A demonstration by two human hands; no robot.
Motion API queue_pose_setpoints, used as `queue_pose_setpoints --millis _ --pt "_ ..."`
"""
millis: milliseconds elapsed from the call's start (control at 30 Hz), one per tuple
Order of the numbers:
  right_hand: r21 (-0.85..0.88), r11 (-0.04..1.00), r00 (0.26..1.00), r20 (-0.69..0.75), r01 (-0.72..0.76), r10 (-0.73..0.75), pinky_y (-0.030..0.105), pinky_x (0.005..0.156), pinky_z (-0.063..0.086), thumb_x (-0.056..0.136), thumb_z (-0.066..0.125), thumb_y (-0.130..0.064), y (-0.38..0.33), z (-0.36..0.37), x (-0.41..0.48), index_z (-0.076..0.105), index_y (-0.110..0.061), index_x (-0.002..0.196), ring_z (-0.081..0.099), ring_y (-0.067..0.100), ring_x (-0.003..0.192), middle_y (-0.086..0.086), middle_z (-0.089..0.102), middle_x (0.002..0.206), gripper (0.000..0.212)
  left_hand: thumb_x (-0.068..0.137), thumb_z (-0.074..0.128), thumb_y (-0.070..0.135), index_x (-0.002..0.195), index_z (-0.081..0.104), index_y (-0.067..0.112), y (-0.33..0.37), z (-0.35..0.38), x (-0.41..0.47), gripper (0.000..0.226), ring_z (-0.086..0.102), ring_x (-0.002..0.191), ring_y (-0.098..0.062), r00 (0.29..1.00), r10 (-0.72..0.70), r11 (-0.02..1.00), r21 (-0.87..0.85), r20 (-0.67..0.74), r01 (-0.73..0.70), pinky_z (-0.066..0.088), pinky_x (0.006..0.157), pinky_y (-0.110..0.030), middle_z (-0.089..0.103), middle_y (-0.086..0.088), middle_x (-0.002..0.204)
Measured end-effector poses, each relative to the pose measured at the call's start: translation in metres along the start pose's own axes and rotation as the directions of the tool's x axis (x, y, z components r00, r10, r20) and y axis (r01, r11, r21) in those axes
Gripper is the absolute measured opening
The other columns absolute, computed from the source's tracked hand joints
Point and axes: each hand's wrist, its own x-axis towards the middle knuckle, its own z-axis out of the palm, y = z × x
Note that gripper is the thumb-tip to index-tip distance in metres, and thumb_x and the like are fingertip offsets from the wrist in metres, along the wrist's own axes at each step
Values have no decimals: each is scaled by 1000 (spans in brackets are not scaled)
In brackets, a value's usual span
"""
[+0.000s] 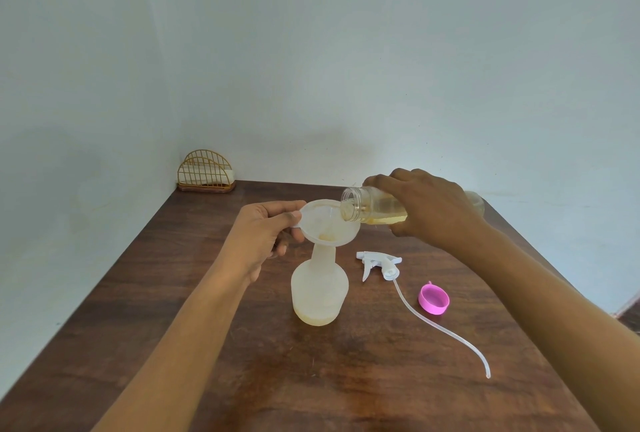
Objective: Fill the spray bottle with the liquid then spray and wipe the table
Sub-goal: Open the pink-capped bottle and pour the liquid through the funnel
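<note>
We hold the funnel (329,223) steady with our left hand (263,237), thumb and fingers pinching the tab on its rim, while its spout sits in the neck of the spray bottle (319,288), which stands upright on the wooden table (207,293) with a shallow layer of yellowish liquid in its base. Our right hand (426,206) wraps around a clear jar (367,208), tipped nearly flat, its open mouth over the funnel's rim. Just right of the bottle lie the spray head (379,263) with its long tube and, nearby, a pink cap (433,299). A wire napkin holder (206,172) stands in the far left corner.
</note>
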Motion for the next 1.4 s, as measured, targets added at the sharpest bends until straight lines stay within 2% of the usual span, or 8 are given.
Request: queue_pose_setpoints --millis 1400 --pt "-48 999 1000 -18 15 -16 27 63 32 77 69 -28 2 1 2 34 -41 136 51 16 106 -11 53 116 69 93 56 11 109 69 14 -1 1 2 21 40 36 -7 1000 0 1000 21 -7 0 30 33 -14 63 -5 60"
